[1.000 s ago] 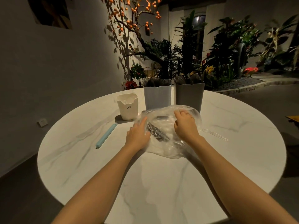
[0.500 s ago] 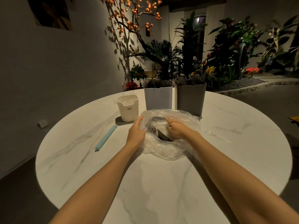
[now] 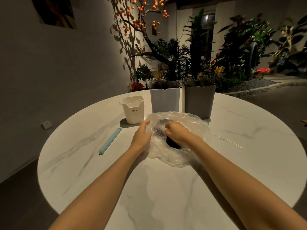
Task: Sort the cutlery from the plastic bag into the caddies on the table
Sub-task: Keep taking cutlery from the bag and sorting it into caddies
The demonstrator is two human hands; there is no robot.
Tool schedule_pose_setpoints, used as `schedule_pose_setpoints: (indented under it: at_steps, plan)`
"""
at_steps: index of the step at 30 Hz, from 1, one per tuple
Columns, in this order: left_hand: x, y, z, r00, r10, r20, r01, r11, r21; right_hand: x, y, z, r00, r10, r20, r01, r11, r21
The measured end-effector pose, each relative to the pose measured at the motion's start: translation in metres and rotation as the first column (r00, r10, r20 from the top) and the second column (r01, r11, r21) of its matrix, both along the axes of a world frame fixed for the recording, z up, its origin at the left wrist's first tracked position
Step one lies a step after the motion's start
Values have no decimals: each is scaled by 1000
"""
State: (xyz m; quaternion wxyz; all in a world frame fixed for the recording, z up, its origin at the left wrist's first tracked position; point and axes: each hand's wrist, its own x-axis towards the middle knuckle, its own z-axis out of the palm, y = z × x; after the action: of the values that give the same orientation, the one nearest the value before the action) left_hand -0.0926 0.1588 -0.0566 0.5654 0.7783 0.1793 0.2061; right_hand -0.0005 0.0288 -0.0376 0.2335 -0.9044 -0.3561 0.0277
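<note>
The clear plastic bag (image 3: 176, 156) lies mid-table (image 3: 99, 171), with dark cutlery (image 3: 172, 143) inside. The left hand (image 3: 141, 138) holds the bag's edge at 9 o'clock, fingers curled on it. The right hand (image 3: 177, 132) is inside the bag, fingers bent around the cutlery. Three caddies (image 3: 166, 100) stand at 12 o'clock.

The one camera sits on my head, a wide-angle lens tipped forward and down across the round marble table (image 3: 166, 196). My forearms run in from the bottom edge, close to the lens. The table's far rim and the potted plants (image 3: 240, 47) beyond lie farther off.
</note>
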Motion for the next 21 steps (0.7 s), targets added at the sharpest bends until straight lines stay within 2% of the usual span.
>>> schedule_pose_setpoints:
  at_steps: [3,5,8,11,16,21]
  plan:
    - [0,-3,-1,999,-32,10,32,997,-64,-6,2,5,999,7,-35,-4,996,92]
    - [-2,-5,0,999,-39,11,39,996,-84,-9,4,7,997,-26,-71,30,998,56]
    - [-4,-7,3,1000,-27,-16,27,999,-32,-12,3,8,982,-53,-181,49,998,-24]
    - [-6,-11,7,1000,-6,-23,5,999,-41,-12,0,8,966,-18,-258,20,1000,4]
    - [-9,-12,7,1000,4,-7,-4,999,-51,-22,-4,12,973,9,-231,-6,1000,11]
    - [-11,-6,10,999,37,3,-37,997,70,-24,-7,26,981,28,-191,-58,987,-152]
